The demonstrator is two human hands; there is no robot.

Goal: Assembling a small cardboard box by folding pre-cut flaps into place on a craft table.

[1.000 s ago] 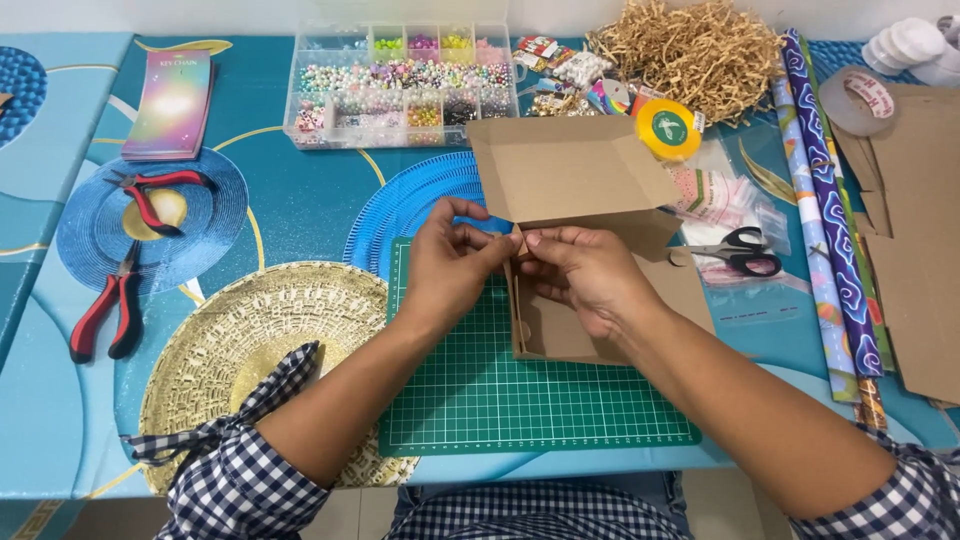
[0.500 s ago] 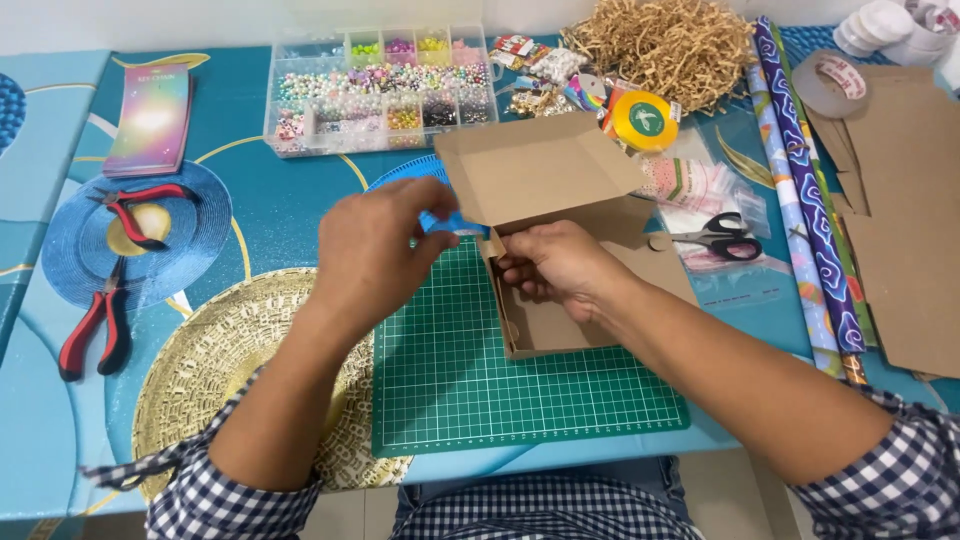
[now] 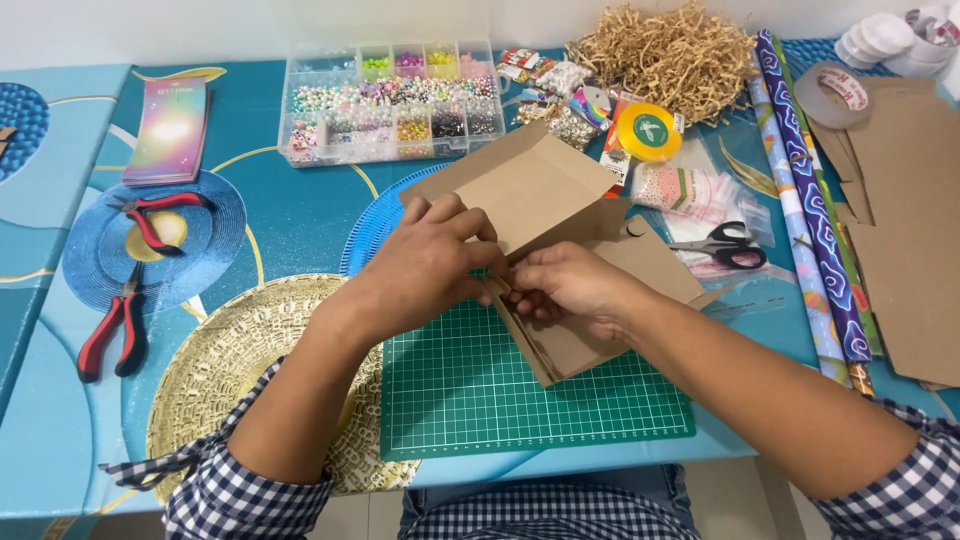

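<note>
Both hands are working at the near middle of the table (image 3: pixel 300 215), over a green gridded cutting mat (image 3: pixel 530 395) whose front edge is lying just short of the table's near edge. The left hand (image 3: pixel 425 265) is curling over the near left edge of a flat brown cardboard box (image 3: pixel 580 270), its fingers (image 3: pixel 470 225) bent and pressing on the card; the right hand (image 3: pixel 570 290) is lying just beside it, fingers tucked down into the box's fold and pinching the card there. The box is resting partly on the mat, its lid flap standing open and tilting away toward the far side.

Open room is showing on the mat in front of the hands and on the blue cloth to the left, between a round golden woven placemat (image 3: pixel 240 360) and the far things. Two red-handled pliers (image 3: pixel 115 325) are lying well apart from the hands near the left edge.

At the far side a clear compartmented organiser (image 3: pixel 390 100) is holding small beads sorted by colour. A heap of tan paper shred (image 3: pixel 665 50) is sitting to its right, with a yellow tape roll (image 3: pixel 650 130) just below it. Black scissors (image 3: pixel 725 245) are lying on clear plastic bags to the right of the box, near rolled patterned wrapping paper (image 3: pixel 810 200) and flat cardboard sheets (image 3: pixel 910 220) along the right edge
</note>
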